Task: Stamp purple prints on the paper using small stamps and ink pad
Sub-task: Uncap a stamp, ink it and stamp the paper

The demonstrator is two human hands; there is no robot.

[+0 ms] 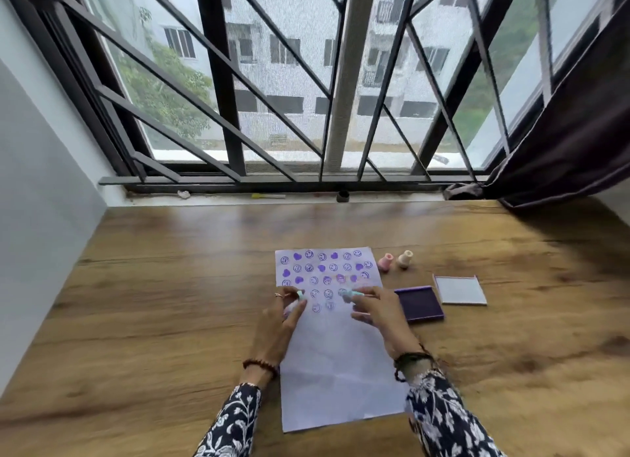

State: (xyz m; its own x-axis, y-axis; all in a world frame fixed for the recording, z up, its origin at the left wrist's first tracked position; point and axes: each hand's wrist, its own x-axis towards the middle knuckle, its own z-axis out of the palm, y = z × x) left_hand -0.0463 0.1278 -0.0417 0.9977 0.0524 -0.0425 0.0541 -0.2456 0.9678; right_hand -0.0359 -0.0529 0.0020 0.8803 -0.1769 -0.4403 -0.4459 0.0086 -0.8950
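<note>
Head view — each hand, left [284,315] and right [378,308], pinches 1 small stamp over the paper [335,354].

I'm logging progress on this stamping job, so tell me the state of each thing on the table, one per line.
Paper: flat, upper part stamped with purple prints, lower part blank.
Ink pad: open, right of the paper.
Lid: off, lying beside the ink pad.
Pink stamp: standing unused.
Cream stamp: standing unused.
Left hand: holding a small stamp over the paper.
Right hand: holding a small stamp over the paper.
</note>
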